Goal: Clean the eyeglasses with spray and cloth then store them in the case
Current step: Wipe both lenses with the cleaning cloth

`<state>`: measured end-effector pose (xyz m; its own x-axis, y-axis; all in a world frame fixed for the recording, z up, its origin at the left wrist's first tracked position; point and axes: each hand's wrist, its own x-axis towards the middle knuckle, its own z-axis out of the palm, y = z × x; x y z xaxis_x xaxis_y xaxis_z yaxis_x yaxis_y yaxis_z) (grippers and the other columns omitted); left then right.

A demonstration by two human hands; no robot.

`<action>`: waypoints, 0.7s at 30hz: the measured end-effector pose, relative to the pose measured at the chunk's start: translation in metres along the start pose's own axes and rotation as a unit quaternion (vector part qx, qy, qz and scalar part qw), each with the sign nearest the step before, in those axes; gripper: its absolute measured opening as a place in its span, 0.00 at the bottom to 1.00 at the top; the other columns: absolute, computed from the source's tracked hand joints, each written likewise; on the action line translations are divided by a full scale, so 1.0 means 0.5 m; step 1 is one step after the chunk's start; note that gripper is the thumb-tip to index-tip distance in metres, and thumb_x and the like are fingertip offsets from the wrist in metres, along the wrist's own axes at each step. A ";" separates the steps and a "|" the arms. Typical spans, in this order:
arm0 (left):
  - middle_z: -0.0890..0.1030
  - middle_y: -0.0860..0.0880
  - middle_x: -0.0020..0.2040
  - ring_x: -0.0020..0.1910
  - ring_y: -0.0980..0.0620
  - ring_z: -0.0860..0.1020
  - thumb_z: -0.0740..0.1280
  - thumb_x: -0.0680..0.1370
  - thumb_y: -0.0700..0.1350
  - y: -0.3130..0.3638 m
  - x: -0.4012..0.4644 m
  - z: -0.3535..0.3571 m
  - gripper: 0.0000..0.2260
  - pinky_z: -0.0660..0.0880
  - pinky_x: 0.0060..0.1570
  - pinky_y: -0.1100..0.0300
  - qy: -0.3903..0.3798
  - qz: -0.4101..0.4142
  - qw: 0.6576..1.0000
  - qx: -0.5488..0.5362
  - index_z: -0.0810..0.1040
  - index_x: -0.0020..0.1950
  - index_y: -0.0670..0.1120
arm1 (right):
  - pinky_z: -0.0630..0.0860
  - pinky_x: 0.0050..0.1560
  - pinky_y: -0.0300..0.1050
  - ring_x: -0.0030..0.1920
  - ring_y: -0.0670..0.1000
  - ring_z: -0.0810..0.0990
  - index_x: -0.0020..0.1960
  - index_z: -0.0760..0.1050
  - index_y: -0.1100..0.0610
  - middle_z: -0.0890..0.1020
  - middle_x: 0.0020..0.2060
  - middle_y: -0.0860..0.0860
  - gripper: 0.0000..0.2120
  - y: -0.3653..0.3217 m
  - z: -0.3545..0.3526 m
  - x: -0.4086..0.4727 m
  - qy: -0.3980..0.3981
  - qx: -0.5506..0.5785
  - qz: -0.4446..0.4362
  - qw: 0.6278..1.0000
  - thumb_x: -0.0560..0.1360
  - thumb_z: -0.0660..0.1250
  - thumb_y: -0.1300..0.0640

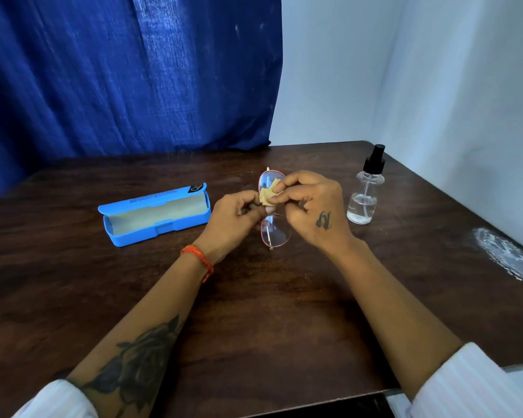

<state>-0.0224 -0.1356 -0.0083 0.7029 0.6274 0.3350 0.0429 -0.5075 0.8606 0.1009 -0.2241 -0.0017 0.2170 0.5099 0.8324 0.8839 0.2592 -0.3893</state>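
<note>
We count one pair of pink-rimmed eyeglasses (274, 229), one tan cleaning cloth (267, 195), one open blue glasses case (154, 214), one clear spray bottle (365, 188) and two hands.

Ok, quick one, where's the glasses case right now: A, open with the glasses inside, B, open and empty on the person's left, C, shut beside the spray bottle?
B: the blue case lies open and empty on the table's left side, while both hands hold the eyeglasses in the middle.

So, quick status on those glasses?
Both hands gripping: left hand holds eyeglasses, right hand rubs cloth on lens. Case open, waiting. Nothing in the way.
</note>
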 end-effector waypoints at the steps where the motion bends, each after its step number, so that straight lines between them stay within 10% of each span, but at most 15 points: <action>1: 0.79 0.37 0.39 0.39 0.48 0.76 0.68 0.74 0.40 -0.001 0.001 0.000 0.05 0.74 0.45 0.50 0.002 0.000 1.000 -0.004 0.78 0.43 0.38 | 0.78 0.42 0.44 0.41 0.53 0.82 0.36 0.84 0.61 0.84 0.38 0.54 0.12 0.001 -0.004 0.002 0.005 -0.008 0.002 1.000 0.61 0.66 0.74; 12: 0.78 0.46 0.35 0.34 0.58 0.75 0.67 0.74 0.42 0.002 -0.002 0.001 0.06 0.72 0.40 0.64 -0.008 0.005 1.000 -0.028 0.77 0.40 0.40 | 0.76 0.51 0.45 0.50 0.57 0.78 0.54 0.81 0.61 0.80 0.49 0.60 0.17 -0.008 -0.003 -0.001 0.018 -0.116 -0.056 0.991 0.69 0.61 0.70; 17: 0.78 0.33 0.42 0.42 0.46 0.74 0.67 0.75 0.41 0.004 0.000 -0.001 0.07 0.73 0.47 0.50 0.002 -0.005 0.998 -0.059 0.79 0.46 0.37 | 0.73 0.52 0.39 0.48 0.55 0.80 0.48 0.83 0.59 0.82 0.46 0.56 0.18 -0.002 0.000 -0.001 -0.021 -0.077 -0.071 0.994 0.64 0.64 0.73; 21: 0.77 0.42 0.36 0.34 0.54 0.75 0.67 0.75 0.38 0.003 0.000 -0.001 0.04 0.73 0.37 0.64 0.002 -0.027 0.996 -0.087 0.78 0.40 0.39 | 0.79 0.46 0.47 0.44 0.54 0.82 0.40 0.85 0.59 0.84 0.41 0.54 0.17 0.005 -0.006 0.003 -0.019 -0.040 -0.019 0.999 0.61 0.65 0.75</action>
<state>-0.0226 -0.1361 -0.0069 0.7005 0.6534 0.2871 -0.0437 -0.3623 0.9310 0.1048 -0.2252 -0.0006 0.1680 0.5319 0.8300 0.9221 0.2129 -0.3231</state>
